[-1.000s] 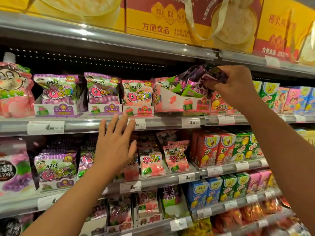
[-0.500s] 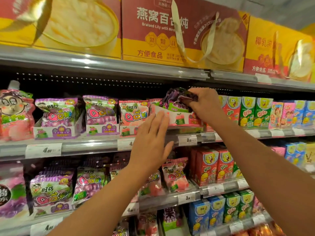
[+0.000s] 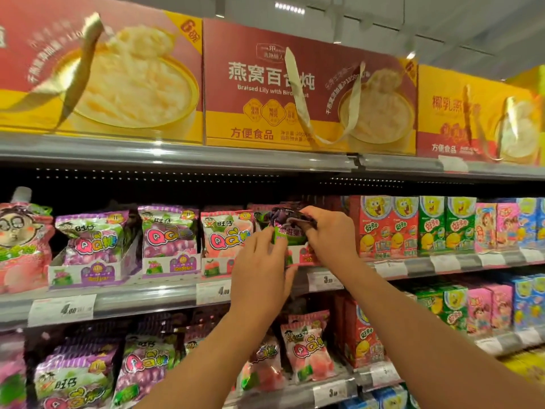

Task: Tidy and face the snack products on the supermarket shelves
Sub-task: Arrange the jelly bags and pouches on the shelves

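Now my right hand [image 3: 330, 234] pinches the crumpled purple-green foil candy bag [image 3: 287, 227]; my left hand [image 3: 259, 270], at seven o'clock, grips its lower edge to seat it upright.

Grey ceiling [image 3: 442, 22] with a strip light [image 3: 290, 8], perhaps fluorescent, above the shelving; white price labels [image 3: 62, 309] below.

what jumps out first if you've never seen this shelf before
Both hands meet at mid-shelf: the right hand grips a bunch of purple snack packets and the left hand touches them from below. Above, big red and yellow gift boxes fill the top shelf.
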Demonstrator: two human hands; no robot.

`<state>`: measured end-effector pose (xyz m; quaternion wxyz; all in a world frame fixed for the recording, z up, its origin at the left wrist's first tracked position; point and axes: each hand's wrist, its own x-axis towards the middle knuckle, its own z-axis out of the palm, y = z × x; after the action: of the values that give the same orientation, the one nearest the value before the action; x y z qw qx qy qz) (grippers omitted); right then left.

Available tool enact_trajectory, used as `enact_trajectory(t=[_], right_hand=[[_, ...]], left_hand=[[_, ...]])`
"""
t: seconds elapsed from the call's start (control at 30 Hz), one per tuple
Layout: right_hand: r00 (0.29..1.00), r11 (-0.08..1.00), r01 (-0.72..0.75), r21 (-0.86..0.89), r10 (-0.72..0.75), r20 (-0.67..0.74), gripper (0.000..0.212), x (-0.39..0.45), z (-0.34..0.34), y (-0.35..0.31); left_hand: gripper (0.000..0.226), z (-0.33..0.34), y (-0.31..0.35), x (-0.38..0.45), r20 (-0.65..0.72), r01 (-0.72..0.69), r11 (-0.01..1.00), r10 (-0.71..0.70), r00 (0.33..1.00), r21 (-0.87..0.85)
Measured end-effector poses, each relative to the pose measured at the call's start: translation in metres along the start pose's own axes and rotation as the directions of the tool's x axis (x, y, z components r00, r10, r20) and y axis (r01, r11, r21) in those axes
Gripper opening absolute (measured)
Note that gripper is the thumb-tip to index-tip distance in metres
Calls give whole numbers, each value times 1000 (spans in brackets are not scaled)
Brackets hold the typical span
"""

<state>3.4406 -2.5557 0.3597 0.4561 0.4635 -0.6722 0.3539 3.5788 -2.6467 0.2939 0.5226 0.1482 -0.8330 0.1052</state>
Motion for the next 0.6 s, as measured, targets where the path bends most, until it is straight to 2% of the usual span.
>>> enact_trajectory(t=[0.07,0.2,0.43,0.6], right_hand=[[1000,1000,-20,-18,20,9,14,5,9,3],[990,993,-62,-96,73,121,23,15,22,8],[974,995,-101,17,95,207,10,34,25,12],[957,975,-194,112,163,240,10,43,24,13]], left_hand=[[44,0,-3,7,32,27,997,-29,999,73],[39,3,-13,17,86,47,985,-62,994,168],[30,7,-22,19,13,23,987,-26,1000,161],[21,9,-22,33,139,138,963,-173,975,232]])
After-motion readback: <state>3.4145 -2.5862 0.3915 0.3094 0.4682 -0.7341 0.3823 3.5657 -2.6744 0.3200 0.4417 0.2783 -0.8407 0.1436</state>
